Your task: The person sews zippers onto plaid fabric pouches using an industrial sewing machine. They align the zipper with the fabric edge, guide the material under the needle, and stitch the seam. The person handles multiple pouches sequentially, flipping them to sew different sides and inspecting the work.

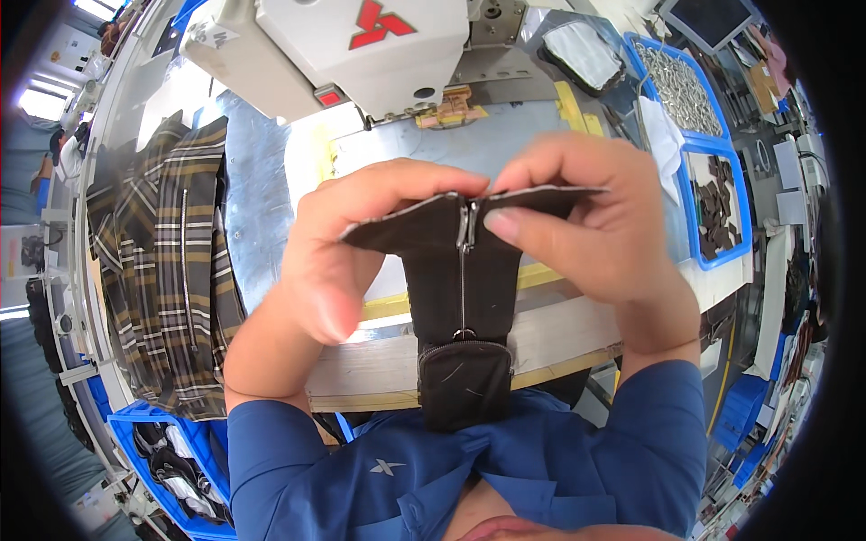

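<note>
A dark fabric panel (pixel 428 298) with a zipper down its middle is held up in front of me, its top edge spread out to both sides. Two metal zipper pulls (pixel 467 225) sit near that edge. Lower down, a small ring (pixel 464 334) and a zipped pouch (pixel 465 383) hang past the table's front edge. My left hand (pixel 329 239) supports the left flap with its fingers behind the edge, the thumb apart and low. My right hand (pixel 609 212) pinches the right flap, thumb in front beside the zipper and fingers behind.
A white sewing machine head (pixel 334 45) stands over the metal work plate (pixel 257 198). Plaid fabric pieces (pixel 158 270) with a zipper lie left. Blue trays at right hold metal hardware (pixel 677 90) and dark scraps (pixel 715 203). A blue crate (pixel 153 411) sits lower left.
</note>
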